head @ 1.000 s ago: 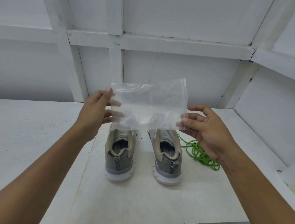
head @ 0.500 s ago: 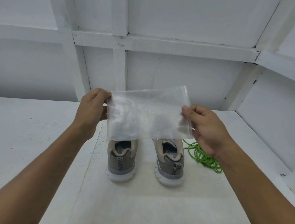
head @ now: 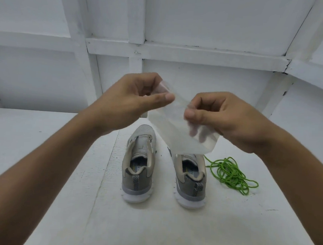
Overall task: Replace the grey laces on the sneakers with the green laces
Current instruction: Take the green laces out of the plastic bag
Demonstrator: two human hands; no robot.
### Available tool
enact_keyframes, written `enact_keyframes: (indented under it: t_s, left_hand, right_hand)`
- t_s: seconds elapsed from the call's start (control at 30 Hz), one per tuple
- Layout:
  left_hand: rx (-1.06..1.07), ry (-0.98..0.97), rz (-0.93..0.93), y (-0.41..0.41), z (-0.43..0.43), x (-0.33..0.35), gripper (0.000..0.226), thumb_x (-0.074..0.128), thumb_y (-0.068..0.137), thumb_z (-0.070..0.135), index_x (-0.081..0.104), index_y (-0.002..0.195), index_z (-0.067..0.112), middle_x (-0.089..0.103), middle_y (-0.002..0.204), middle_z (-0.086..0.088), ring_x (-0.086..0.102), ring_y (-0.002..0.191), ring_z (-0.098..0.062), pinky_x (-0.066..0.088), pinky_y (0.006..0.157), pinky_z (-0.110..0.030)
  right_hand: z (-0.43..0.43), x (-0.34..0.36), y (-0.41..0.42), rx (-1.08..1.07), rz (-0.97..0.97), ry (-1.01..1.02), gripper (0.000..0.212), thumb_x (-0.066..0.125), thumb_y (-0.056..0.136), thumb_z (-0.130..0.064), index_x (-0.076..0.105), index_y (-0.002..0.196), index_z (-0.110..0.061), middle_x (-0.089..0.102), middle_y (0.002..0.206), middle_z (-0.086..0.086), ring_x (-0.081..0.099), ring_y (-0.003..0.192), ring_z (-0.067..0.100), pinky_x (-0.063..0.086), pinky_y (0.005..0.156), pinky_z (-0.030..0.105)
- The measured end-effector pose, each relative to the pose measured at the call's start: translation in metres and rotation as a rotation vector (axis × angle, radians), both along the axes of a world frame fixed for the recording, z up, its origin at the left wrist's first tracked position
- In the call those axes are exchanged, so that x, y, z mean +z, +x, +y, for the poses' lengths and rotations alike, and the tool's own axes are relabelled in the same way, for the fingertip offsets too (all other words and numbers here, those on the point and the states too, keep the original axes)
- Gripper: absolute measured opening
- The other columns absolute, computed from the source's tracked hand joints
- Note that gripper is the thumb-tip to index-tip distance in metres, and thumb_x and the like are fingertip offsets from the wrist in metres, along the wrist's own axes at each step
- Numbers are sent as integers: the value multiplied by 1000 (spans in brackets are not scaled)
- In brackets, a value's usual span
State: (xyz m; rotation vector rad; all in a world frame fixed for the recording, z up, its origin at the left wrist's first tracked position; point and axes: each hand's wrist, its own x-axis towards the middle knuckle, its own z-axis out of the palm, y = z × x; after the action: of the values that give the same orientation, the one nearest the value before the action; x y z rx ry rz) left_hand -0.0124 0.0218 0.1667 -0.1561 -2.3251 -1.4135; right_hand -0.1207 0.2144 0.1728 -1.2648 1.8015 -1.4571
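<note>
White table (head: 152, 223), two grey sneakers (head: 139, 169) side by side, heels nearest. Green laces (head: 230, 173) lie in a loose tangle just right of them. Above the sneakers, the left hand (head: 132, 100) pinches a clear bag's (head: 175, 126) top corner with thumb and curled fingers; the right hand (head: 223, 119) pinches its right edge. White wall (head: 207, 31) behind
</note>
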Motion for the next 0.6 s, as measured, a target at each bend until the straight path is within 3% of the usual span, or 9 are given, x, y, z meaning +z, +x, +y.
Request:
enact_keyframes:
  t_s: [0.1,0.2,0.4,0.6]
  left_hand:
    - [-36,219,84,2,3,-8,18,71,79,24,59,74,11,61,71,-3,53,67,-17,43,64,-27]
    - [14,356,146,5,6,-17,11,68,75,23,59,69,19,59,70,-3,52,65,-17,42,62,-24]
    - [68,295,119,10,10,-29,16,63,80,35,65,76,20,64,76,-5,57,75,-19,43,73,-33]
    - [117,281,183,10,10,-27,14,66,83,27,64,74,17,65,73,-5,57,71,-12,44,70,-20]
  right_hand:
    - [1,5,-1,-82,108,-23,23,70,75,-29,70,84,-7,67,74,4,62,68,14,51,63,24]
    - [3,2,-4,-140,45,-42,22,71,72,-27,70,84,-8,67,74,1,58,68,10,46,62,18]
    - [6,-3,-6,-167,48,-15,13,69,74,-23,68,79,-11,62,72,-1,52,66,9,43,60,17]
    - [8,-5,-8,-218,19,-56,20,68,75,-30,68,83,-12,62,74,1,54,68,11,44,60,19]
